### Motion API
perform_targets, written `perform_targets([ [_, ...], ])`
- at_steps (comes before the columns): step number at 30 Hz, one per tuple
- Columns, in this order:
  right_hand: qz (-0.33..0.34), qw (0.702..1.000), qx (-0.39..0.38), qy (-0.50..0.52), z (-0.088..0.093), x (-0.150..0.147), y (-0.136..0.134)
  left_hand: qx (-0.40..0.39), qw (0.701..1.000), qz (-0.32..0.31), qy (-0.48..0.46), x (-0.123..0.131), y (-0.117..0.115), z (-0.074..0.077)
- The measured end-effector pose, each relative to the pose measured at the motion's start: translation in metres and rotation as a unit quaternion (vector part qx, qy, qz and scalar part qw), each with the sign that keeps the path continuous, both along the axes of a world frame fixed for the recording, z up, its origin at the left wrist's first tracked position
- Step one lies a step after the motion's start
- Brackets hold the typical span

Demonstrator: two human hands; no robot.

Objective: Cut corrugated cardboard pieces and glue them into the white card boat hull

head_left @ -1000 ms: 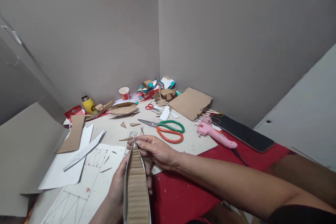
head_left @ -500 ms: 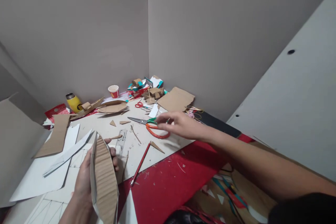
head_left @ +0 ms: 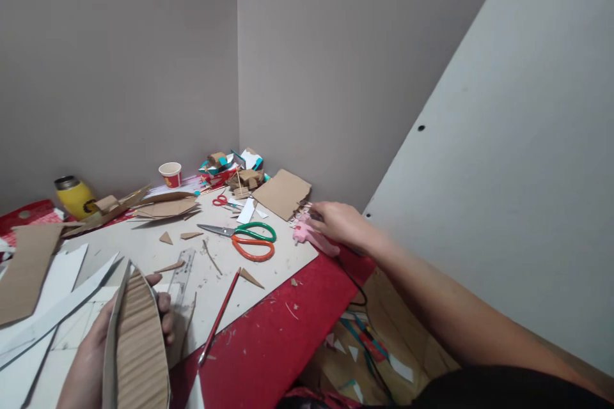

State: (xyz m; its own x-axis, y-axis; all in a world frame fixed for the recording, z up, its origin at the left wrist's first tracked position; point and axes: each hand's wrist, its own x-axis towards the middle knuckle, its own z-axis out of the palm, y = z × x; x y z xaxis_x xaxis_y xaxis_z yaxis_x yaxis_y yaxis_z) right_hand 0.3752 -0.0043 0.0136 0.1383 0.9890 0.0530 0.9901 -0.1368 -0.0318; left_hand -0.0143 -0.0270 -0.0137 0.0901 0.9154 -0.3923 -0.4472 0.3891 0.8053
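Note:
My left hand (head_left: 91, 345) holds a long, leaf-shaped cardboard piece (head_left: 141, 339) with a ribbed face and a raised pale rim, pointed at its far end. The fingers wrap around its right side. My right hand (head_left: 338, 223) is at the table's right side, its fingers bent and slightly apart, over the back of a pink glue gun (head_left: 309, 234). Whether the fingers touch the gun is hidden. Thin wooden sticks (head_left: 301, 209) lie by the fingertips. Large scissors (head_left: 235, 231) with green and orange handles lie open on the white board.
A red pencil (head_left: 219, 316), clear ruler (head_left: 183, 275) and cardboard scraps (head_left: 165, 238) lie on the board. Behind are small red scissors (head_left: 220, 201), a cardboard sheet (head_left: 283, 192), a paper cup (head_left: 171, 175) and a yellow bottle (head_left: 75, 197). Grey partitions (head_left: 144, 64) stand behind.
My right hand has moved from above the large scissors to the pink glue gun farther right. The view has turned right. My left hand still holds the cardboard piece.

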Motion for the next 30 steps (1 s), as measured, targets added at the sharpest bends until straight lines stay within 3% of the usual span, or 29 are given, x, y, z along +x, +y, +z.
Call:
perform_targets([
  [5,-0.027,0.999,-0.031,-0.021,-0.022,0.004,-0.016,-0.025,1.0,-0.005,-0.014,-0.003,0.002,-0.002],
  [14,0.006,0.999,-0.033,0.003,-0.061,0.006,-0.014,0.056,0.991,-0.076,-0.093,0.012,-0.012,0.013],
  [18,0.026,0.999,-0.022,0.039,-0.062,0.012,-0.016,0.065,0.988,-0.093,-0.103,0.011,-0.012,0.013],
  [21,0.025,0.985,0.045,0.164,-0.047,0.016,-0.027,0.076,0.984,-0.107,-0.118,0.01,-0.012,0.009],
  [25,-0.028,0.924,0.116,0.363,-0.016,0.018,-0.045,0.07,0.981,-0.115,-0.139,0.01,-0.011,0.004],
  [28,-0.104,0.787,0.173,0.582,-0.002,0.008,-0.052,0.06,0.98,-0.123,-0.148,0.01,-0.011,0.003],
  [30,-0.061,0.725,0.153,0.669,-0.001,-0.008,-0.053,0.06,0.978,-0.129,-0.151,0.01,-0.012,0.003],
])
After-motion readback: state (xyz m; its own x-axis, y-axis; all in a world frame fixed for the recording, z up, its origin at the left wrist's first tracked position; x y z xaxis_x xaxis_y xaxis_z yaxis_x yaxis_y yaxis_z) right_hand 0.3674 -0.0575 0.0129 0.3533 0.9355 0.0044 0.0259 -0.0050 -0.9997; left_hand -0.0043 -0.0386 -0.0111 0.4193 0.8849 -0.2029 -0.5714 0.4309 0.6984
